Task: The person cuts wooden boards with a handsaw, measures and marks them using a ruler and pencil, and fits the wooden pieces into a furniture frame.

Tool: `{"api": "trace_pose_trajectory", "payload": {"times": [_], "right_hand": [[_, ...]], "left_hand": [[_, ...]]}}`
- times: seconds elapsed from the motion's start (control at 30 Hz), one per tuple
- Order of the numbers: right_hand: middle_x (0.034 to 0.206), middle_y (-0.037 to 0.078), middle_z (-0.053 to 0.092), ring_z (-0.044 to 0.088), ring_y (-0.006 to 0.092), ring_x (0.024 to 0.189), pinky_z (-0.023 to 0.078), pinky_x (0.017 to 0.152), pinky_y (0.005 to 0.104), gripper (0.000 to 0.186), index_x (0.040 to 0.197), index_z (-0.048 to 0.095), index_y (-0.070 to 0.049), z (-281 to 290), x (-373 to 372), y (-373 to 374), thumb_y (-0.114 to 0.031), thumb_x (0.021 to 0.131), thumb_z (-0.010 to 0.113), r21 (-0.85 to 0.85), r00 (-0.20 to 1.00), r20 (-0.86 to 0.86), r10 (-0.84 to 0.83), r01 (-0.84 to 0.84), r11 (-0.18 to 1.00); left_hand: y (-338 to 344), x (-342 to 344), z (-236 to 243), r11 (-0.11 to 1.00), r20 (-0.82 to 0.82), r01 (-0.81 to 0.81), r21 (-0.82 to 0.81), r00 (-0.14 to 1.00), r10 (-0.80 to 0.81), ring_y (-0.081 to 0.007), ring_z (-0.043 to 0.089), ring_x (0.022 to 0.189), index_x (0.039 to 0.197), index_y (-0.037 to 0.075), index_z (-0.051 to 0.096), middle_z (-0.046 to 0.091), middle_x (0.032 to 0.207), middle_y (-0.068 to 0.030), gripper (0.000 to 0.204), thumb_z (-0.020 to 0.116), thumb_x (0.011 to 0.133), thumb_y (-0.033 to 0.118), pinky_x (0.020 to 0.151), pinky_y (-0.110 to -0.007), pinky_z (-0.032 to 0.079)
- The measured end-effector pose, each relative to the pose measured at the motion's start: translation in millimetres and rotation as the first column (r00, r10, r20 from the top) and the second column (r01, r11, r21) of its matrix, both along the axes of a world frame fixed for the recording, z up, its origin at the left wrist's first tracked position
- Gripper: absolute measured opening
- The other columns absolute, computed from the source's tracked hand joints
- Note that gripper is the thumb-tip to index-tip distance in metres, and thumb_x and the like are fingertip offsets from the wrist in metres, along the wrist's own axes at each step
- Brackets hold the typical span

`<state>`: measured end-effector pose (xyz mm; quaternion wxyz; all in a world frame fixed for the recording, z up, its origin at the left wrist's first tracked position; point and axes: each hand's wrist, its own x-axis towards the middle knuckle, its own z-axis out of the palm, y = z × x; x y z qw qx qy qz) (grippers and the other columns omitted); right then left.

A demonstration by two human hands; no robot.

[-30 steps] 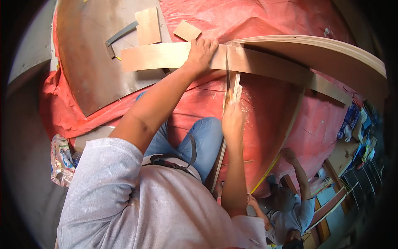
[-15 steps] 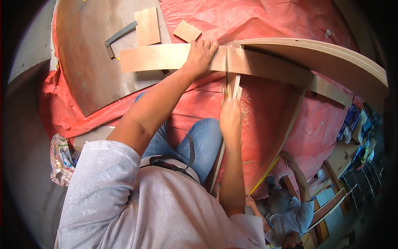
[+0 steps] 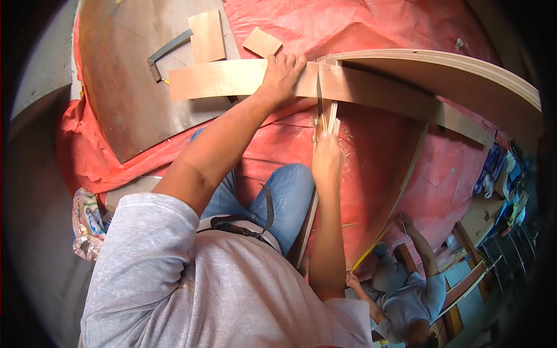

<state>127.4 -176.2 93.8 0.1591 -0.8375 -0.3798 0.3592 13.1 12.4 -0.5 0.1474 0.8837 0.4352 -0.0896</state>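
My left hand (image 3: 282, 78) lies with its fingers stretched over a long, pale wooden board (image 3: 214, 81), pressing on its top face. Right of it, a handsaw (image 3: 320, 107) stands in a cut line across the board, its thin blade pointing away from me. My right hand (image 3: 328, 159) is closed round the saw's handle, which the fingers mostly hide. The board's right part passes beneath the edge of a large curved plywood panel (image 3: 452, 69). Under the cut, a narrow plywood edge (image 3: 333, 116) runs toward me, beside my right forearm.
Red plastic sheeting (image 3: 371, 29) covers the floor. Two wood offcuts (image 3: 207, 37) and a dark angled tool (image 3: 168, 49) lie beyond the board, near a brown sheet (image 3: 127, 75). At lower right a co-worker (image 3: 406, 301) holds a yellow tape measure (image 3: 371, 248). A plastic bag (image 3: 88, 223) sits at left.
My right hand has shifted slightly away from me and to the right with the saw. My left hand stays in place on the board. The co-worker has moved a little to the right.
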Motion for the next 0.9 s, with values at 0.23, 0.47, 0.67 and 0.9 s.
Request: {"api": "trace_pose_trajectory", "payload": {"times": [0.23, 0.47, 0.67, 0.9], "right_hand": [[0.091, 0.033, 0.066, 0.063, 0.0543, 0.085, 0.047, 0.074, 0.0581, 0.036, 0.103, 0.061, 0.005, -24.4, -5.2, 19.3, -0.026, 0.108, 0.044, 0.103, 0.998, 0.045, 0.048, -0.052, 0.993], [0.091, 0.036, 0.067, 0.064, 0.0567, 0.088, 0.049, 0.073, 0.0624, 0.036, 0.105, 0.061, 0.002, -29.7, 10.8, 11.6, -0.030, 0.108, 0.044, 0.110, 1.000, 0.016, 0.026, -0.028, 0.994], [0.090, 0.035, 0.064, 0.063, 0.0545, 0.085, 0.046, 0.071, 0.0594, 0.036, 0.098, 0.057, 0.003, 41.8, -14.2, -11.3, -0.028, 0.110, 0.042, -0.065, 0.996, -0.045, -0.079, 0.076, 0.995], [0.097, 0.037, 0.067, 0.064, 0.0569, 0.093, 0.050, 0.077, 0.0610, 0.034, 0.109, 0.060, 0.001, -68.5, 12.7, 44.5, -0.028, 0.109, 0.044, 0.057, 0.999, 0.038, -0.001, -0.002, 0.998]], "left_hand": [[-2.5, 1.4, -9.8, 1.000, 0.068, -0.005, 0.025, 0.998, 0.003, -0.0290, 0.050, 0.119, 0.149, 0.004, 0.040, 0.054, 0.124, -0.0130, 0.117, 0.073, 0.068, 0.083, 0.098, -0.050, 0.034], [-0.7, 0.3, 3.3, 1.000, 0.031, 0.006, -0.001, 1.000, -0.006, -0.0295, 0.050, 0.120, 0.148, 0.003, 0.042, 0.055, 0.125, -0.0129, 0.116, 0.076, 0.068, 0.079, 0.098, -0.050, 0.034], [-2.9, 2.0, -15.1, 0.999, 0.062, -0.014, 0.032, 0.998, 0.012, -0.0302, 0.051, 0.120, 0.150, 0.005, 0.041, 0.056, 0.126, -0.0143, 0.101, 0.077, 0.076, 0.065, 0.099, -0.051, 0.035], [2.5, -1.2, 3.5, 0.999, 0.077, 0.019, -0.032, 0.997, -0.017, -0.0296, 0.050, 0.119, 0.148, 0.003, 0.042, 0.055, 0.126, -0.0152, 0.117, 0.068, 0.070, 0.086, 0.099, -0.050, 0.034]]}}
